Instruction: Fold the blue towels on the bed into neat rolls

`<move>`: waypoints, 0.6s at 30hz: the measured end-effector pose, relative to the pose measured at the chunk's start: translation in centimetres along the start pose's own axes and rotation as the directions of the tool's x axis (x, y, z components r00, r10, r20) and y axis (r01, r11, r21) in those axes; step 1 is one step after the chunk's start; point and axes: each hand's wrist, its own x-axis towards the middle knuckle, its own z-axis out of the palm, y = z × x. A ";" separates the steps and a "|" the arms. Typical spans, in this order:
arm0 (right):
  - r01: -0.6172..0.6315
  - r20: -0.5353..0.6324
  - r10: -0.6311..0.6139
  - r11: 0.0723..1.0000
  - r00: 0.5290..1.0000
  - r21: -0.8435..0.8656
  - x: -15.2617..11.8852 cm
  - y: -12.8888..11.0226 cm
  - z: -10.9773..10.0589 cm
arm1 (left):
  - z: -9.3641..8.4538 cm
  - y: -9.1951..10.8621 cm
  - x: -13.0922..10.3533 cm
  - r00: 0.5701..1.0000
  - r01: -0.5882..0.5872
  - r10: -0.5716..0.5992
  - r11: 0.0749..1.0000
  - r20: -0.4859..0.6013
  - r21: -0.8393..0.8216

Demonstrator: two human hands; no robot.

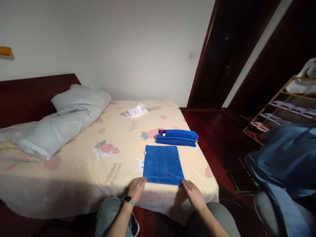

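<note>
A blue cloth towel (163,164) lies flat near the bed's front edge, with a small white tag on its left side. My left hand (137,189), with a watch on the wrist, closes its fingers on the towel's near left corner. At the near right corner, my right hand (192,192) pinches the edge in the same way. Just beyond the flat towel is a stack of folded blue towels (176,138), and a purple bit shows at its upper left end.
The bed (128,141) has a cream sheet with rabbit and strawberry prints. A grey quilt (71,115) is heaped at the left, and a white plastic bag (136,110) lies toward the wall. On the right stand a shoe rack (278,95) and something draped in blue fabric (286,158).
</note>
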 end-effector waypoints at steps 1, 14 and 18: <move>0.000 -0.001 0.000 1.000 1.000 0.005 -0.2 -0.1 -0.4 | -0.3 0.2 -0.1 1.000 -0.004 0.004 1.000 0.001 -0.006; -0.519 0.168 0.524 0.649 0.835 0.556 0.5 0.1 -1.5 | 1.2 -0.2 0.1 0.912 0.351 -0.408 0.825 -0.036 -0.443; -0.567 0.219 0.584 0.518 0.781 0.641 1.3 0.9 -1.0 | 2.4 -0.8 0.5 0.850 0.409 -0.520 0.752 -0.084 -0.517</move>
